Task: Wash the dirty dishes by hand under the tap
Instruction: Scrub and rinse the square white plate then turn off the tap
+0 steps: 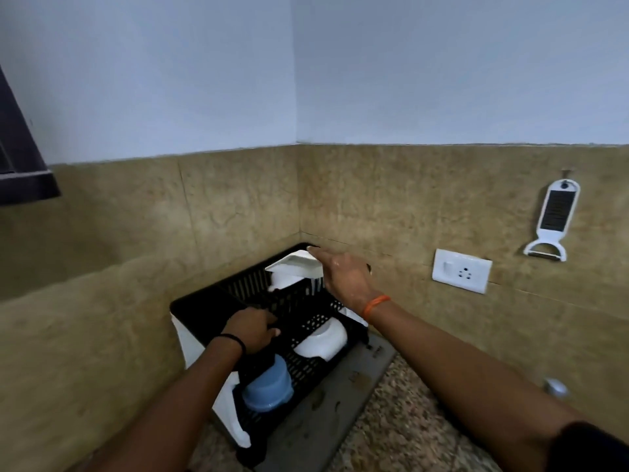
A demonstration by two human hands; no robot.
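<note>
A black two-tier dish rack (299, 301) with white side panels stands in the tiled corner. My right hand (343, 274) grips a white square plate (294, 265) over the rack's upper tier, the plate tilted. My left hand (252, 330) rests closed on the rack's upper front rim. On the lower tier a white bowl (321, 342) lies upside down, and a blue container (269, 390) sits at the near end. No tap or sink is in view.
A grey drip mat (340, 403) lies under the rack on the speckled stone counter (408, 434). A white wall socket (461, 270) and a hanging white peeler-grater (553, 219) are on the right tiled wall. A small metal knob (555, 387) sticks out low right.
</note>
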